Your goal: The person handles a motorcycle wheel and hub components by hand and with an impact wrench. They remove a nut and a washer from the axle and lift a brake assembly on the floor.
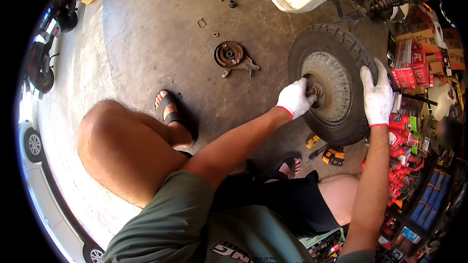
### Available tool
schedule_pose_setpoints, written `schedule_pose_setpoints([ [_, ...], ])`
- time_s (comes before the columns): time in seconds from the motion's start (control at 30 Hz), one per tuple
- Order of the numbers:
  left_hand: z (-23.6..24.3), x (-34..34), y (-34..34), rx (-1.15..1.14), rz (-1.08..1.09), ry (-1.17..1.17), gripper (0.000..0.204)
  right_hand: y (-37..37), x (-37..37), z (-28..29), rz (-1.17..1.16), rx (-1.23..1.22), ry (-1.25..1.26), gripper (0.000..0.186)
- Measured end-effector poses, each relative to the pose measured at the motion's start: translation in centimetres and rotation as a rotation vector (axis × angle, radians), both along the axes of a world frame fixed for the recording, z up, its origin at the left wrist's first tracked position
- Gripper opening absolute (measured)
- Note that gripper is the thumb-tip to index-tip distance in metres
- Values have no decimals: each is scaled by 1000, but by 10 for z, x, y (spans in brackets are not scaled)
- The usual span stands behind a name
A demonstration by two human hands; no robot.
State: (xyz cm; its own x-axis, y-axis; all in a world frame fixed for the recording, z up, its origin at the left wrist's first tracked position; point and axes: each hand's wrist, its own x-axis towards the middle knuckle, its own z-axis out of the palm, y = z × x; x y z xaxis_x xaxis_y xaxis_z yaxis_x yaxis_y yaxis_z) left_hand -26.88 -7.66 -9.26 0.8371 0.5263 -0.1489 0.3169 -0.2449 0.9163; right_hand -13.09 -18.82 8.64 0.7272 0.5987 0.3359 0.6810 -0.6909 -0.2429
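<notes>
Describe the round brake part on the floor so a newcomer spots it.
Start at the large wheel. To its left on the floor lies the round, rusty brake part. Unlike the small ring beyond it, it has a projecting metal arm.

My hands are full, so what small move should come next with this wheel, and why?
Perhaps press your right hand more firmly against the tire, because the wheel appears tilted on edge while your left hand is at the hub.

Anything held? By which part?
Black-tyred wheel with grey metal disc: white-gloved left hand grasps its round central hub; white-gloved right hand lies open against the tyre.
</notes>
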Motion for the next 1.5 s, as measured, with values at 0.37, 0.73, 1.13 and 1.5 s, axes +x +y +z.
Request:
schedule_pose_setpoints([
  [0.37, -3, 4, -9, 35, 79, -1, 38, -3, 1, -3, 11, 37, 49, 57],
  [0.73, -4, 2, -17, 64, 121, -67, 41, 0, -2, -1, -19, 26, 44, 59],
  [1.13, 1, 4, -7, -5, 111, -66, 38, -1, 1, -3, 24, 48, 44, 55],
  [1.5, 3, -21, 7, -313, 108, -152, 33, -5, 9, -5, 38, 54, 43, 54],
])
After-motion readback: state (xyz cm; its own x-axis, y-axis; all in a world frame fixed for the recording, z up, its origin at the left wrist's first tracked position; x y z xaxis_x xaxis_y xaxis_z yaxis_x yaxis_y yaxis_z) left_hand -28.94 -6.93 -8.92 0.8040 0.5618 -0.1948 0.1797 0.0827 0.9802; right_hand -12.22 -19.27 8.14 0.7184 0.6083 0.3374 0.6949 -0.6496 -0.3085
